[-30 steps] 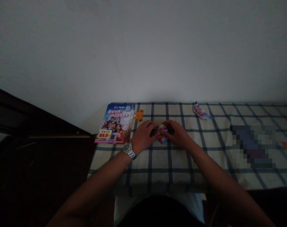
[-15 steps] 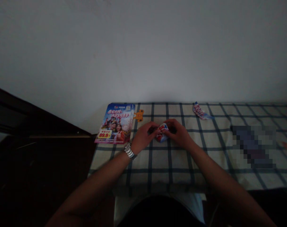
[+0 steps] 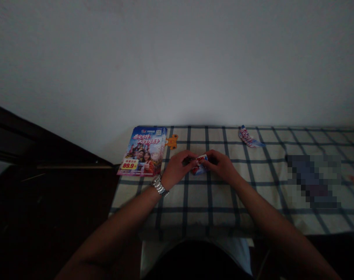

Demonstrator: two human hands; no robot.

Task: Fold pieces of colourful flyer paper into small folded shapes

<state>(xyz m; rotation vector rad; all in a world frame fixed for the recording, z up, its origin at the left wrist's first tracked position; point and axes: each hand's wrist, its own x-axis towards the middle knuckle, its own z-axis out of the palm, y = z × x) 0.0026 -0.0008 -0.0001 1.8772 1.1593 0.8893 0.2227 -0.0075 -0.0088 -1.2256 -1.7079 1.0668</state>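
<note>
A small folded piece of printed paper (image 3: 200, 165), red, white and blue, is pinched between both my hands just above the checked tablecloth (image 3: 211, 198). My left hand (image 3: 177, 168), with a metal watch on the wrist, grips its left side with curled fingers. From the right, my right hand (image 3: 222, 165) closes its fingers on the other side. Most of the paper is hidden by my fingers.
A stack of colourful flyers (image 3: 142, 151) lies at the table's left edge, with a small orange figure (image 3: 171, 142) beside it. Another folded printed paper (image 3: 247, 137) lies at the back near the wall. A blurred-out patch (image 3: 313, 179) sits to the right. Dark furniture stands left.
Both hands have drawn closer together and pressed the paper smaller; less of it shows between my fingers than a second ago. The hands stay at the same spot.
</note>
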